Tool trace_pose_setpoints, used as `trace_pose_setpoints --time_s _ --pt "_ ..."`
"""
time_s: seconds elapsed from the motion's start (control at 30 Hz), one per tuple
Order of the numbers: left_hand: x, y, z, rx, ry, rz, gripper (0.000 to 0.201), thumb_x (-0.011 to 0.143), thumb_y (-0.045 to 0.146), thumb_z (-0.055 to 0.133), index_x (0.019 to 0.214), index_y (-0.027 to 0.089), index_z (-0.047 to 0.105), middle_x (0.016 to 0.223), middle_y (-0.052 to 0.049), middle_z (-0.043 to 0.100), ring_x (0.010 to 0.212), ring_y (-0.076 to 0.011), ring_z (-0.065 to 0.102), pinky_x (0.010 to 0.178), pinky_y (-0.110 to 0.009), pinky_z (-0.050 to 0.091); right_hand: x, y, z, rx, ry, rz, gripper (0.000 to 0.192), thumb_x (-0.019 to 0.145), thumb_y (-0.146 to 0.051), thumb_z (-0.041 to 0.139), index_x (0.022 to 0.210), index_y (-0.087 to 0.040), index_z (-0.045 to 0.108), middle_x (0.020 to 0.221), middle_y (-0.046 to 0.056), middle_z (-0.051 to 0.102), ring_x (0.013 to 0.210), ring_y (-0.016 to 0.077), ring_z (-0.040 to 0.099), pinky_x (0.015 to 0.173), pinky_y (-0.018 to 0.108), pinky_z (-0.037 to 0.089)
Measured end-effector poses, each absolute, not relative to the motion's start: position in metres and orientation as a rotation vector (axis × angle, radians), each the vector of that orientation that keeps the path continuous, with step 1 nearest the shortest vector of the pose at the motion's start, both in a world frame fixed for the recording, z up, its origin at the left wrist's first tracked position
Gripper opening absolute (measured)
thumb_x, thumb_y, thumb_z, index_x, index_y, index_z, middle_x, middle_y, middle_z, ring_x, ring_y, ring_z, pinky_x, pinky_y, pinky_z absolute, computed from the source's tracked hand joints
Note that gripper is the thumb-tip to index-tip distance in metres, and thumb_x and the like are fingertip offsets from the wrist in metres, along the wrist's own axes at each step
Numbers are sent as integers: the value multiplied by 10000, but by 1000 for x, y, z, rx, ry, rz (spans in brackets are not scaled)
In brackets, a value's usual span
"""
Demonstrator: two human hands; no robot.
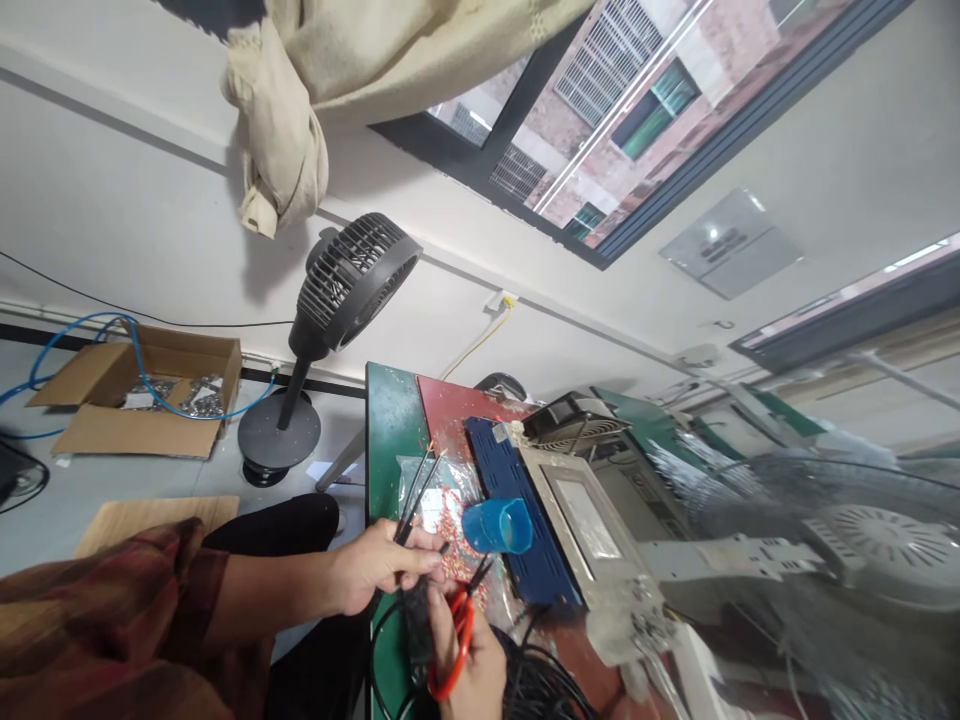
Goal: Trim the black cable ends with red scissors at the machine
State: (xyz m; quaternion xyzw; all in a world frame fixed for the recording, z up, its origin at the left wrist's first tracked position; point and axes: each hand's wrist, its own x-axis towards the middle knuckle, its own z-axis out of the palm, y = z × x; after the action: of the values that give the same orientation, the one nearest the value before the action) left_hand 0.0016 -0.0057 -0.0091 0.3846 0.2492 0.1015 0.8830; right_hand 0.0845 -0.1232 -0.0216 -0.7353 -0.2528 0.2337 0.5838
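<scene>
My left hand [386, 560] pinches a black cable [412, 500] whose split end points up and away, with orange-coloured tips. Close beside it, my right hand [472, 650] is wrapped round a pair of scissors [463, 640] with red-orange handles; their dark blades point up to the right. A dark block-shaped object [417, 625] sits below the hands, partly covered by them. Just beyond the fingers stands a blue cup [487, 525], near many small red and yellowish bits [450, 505] scattered on clear plastic.
A coil of black cable [547, 685] lies right of my right hand. Farther right are a dark blue slotted panel [495, 465] and a beige machine [570, 510]. A black pedestal fan [337, 290] and an open cardboard box [150, 385] stand on the floor at left.
</scene>
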Motion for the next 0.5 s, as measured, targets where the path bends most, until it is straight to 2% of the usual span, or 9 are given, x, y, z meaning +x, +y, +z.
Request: trace_pose_setpoints --time_s 0.03,0.1,0.2,0.3,0.4,0.5 --pt "1 -6 -8 790 507 204 370 628 358 698 892 110 624 779 -55 618 492 -18 353 460 -212 74 85 -124 -23 -1741 -664 502 306 634 -420 707 819 -178 712 770 42 699 757 227 644 723 291 512" --pt "1 -7 -5 766 507 193 382 603 364 715 869 104 624 786 -52 621 482 -6 349 459 -195 100 85 -125 -26 -1772 -831 453 312 657 -401 686 866 -170 708 835 66 701 793 237 645 741 302 510" --pt "0 -9 -1 734 563 186 462 571 372 733 940 115 626 790 -40 618 458 7 314 461 -184 127 83 -124 -25 -1787 -976 434 258 699 -359 656 849 -152 694 765 62 689 695 204 635 653 275 510" --pt "-3 -10 2 743 588 181 542 548 399 748 994 117 622 768 -31 590 478 -2 317 456 -189 108 74 -122 -13 -1814 -988 402 200 749 -345 606 759 -153 660 641 20 627 579 160 564 544 247 457" --pt "-7 -7 6 763 509 203 507 609 410 722 1004 111 617 746 -4 508 494 -3 274 448 -200 68 69 -121 8 -1830 -916 381 204 778 -361 570 693 -179 607 578 -6 538 544 147 481 513 259 398" --pt "-7 -1 7 678 404 141 411 700 398 654 1007 133 592 787 4 450 513 -13 290 440 -192 107 79 -135 36 -1867 -765 313 175 780 -378 580 701 -222 580 565 -13 495 505 147 441 483 276 370"
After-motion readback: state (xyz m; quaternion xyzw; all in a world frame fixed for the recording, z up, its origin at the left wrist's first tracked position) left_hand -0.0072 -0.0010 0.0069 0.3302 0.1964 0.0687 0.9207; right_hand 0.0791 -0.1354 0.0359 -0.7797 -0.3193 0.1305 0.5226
